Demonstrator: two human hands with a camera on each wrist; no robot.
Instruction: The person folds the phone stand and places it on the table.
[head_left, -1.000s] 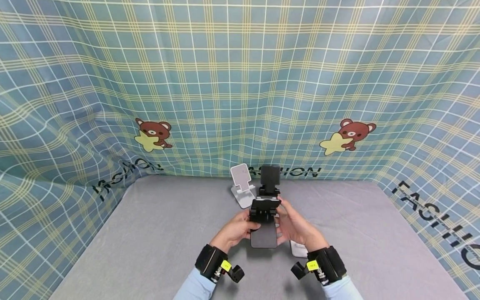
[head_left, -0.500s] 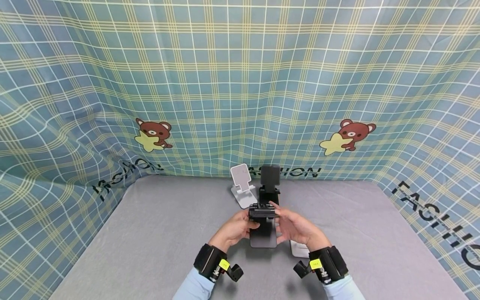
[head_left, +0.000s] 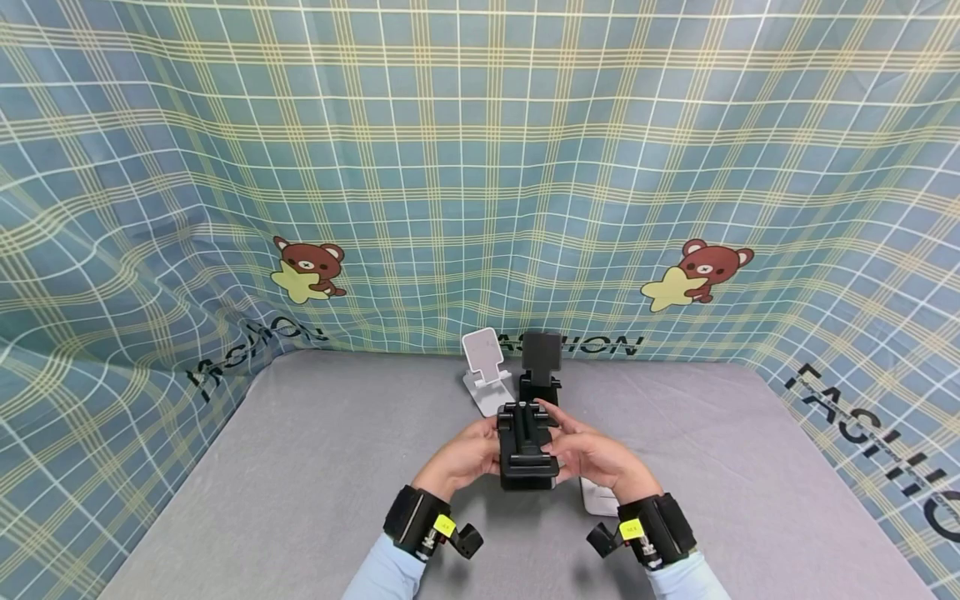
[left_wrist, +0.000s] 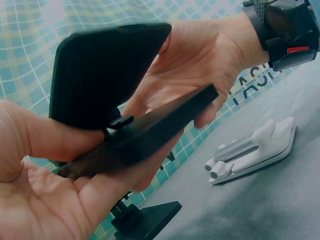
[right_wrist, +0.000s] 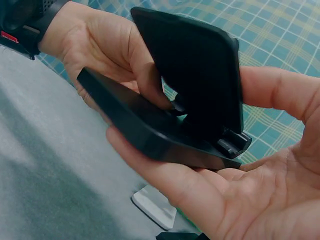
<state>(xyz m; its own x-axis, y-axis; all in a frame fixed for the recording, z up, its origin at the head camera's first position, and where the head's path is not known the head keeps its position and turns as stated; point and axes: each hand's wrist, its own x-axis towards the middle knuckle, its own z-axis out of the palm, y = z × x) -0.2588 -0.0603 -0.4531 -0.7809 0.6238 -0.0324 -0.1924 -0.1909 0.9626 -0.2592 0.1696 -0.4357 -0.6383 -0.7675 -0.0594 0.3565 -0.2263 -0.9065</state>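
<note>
A black folding phone stand [head_left: 525, 450] is held between both hands over the table, its top plate leaning partway over the base. My left hand [head_left: 468, 458] grips the base [left_wrist: 150, 132] from the left, thumb on its upper face and fingers beneath. From the other side, my right hand [head_left: 606, 463] holds the stand, with fingers under the base [right_wrist: 150, 137] and the thumb [right_wrist: 275, 90] at the top plate [right_wrist: 195, 65]. A gap shows between plate and base in both wrist views. Some of the fingers are hidden behind the stand.
Behind the hands stand a white phone stand [head_left: 486, 362] and another black phone stand [head_left: 541, 358], both unfolded. A folded white phone stand [left_wrist: 255, 150] lies on the grey table [head_left: 337, 467], near the right wrist. Checked cloth [head_left: 480, 167] hangs around the table.
The top plate of the held phone stand has swung down toward the person and now covers most of the base in the head view. Both hands stay at nearly the same place.
</note>
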